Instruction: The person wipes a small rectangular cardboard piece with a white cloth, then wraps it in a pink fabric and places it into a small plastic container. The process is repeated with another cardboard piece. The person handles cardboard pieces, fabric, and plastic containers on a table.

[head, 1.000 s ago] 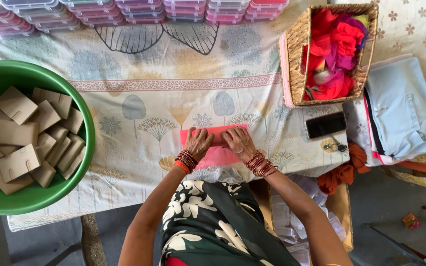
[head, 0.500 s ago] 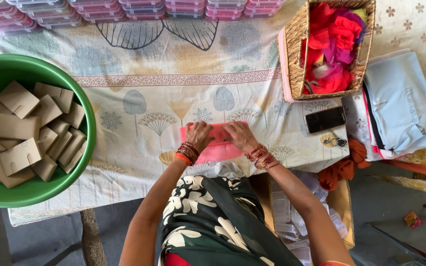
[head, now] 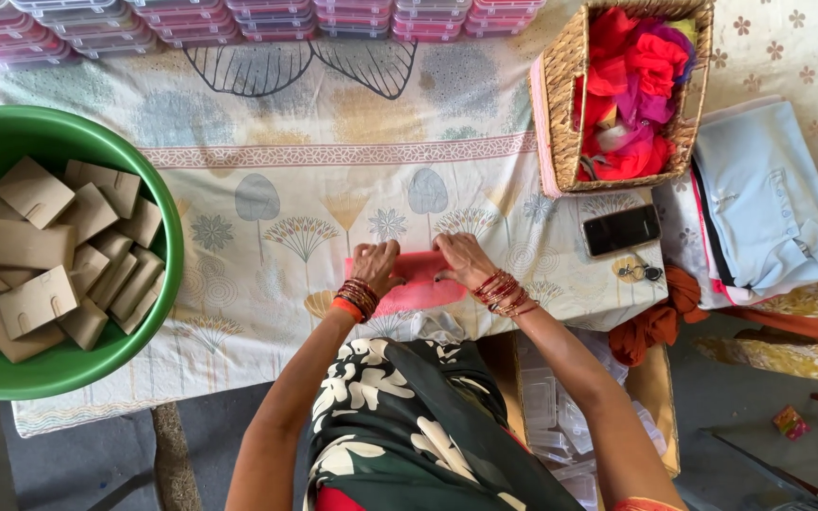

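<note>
Patterned cloth (head: 333,189) is covering the table. Both hands are pressing flat on a pink cloth (head: 414,284) lying at the near edge. Left hand (head: 378,265) is holding down its left end, fingers bent; right hand (head: 461,260) is pressing its right end, fingers spread. Far left of the left hand, a green bowl (head: 158,203) is holding cardboard pieces (head: 35,246). Beyond the right hand, a wicker basket (head: 560,104) is holding bright fabric; a phone (head: 621,230) is lying just right.
</note>
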